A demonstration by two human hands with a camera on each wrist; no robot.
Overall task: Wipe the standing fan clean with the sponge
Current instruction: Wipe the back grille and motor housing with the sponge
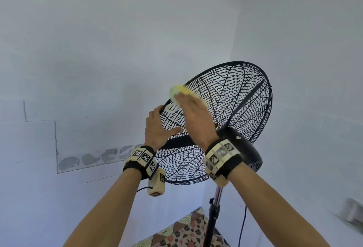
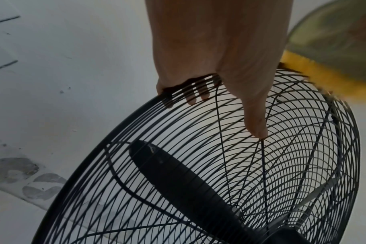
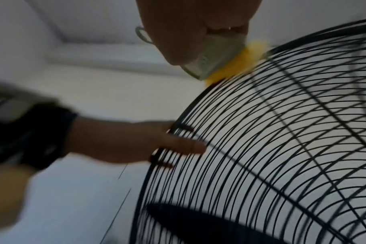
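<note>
While your left hand steadied the fan guard with fingers curled over its rim, your right hand pressed the sponge on the upper wires, fingers gripping it, so the next stroke probably needed fresh wires.

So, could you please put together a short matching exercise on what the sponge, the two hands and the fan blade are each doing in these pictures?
Things:
1. sponge
2. left hand
3. right hand
4. fan blade

States:
A. grips the rim of the fan guard, fingers hooked through the wires
B. yellow, pressed against the guard's upper edge
C. dark, inside the cage
D. holds the sponge

Pairs: 1-B, 2-A, 3-D, 4-C
</note>
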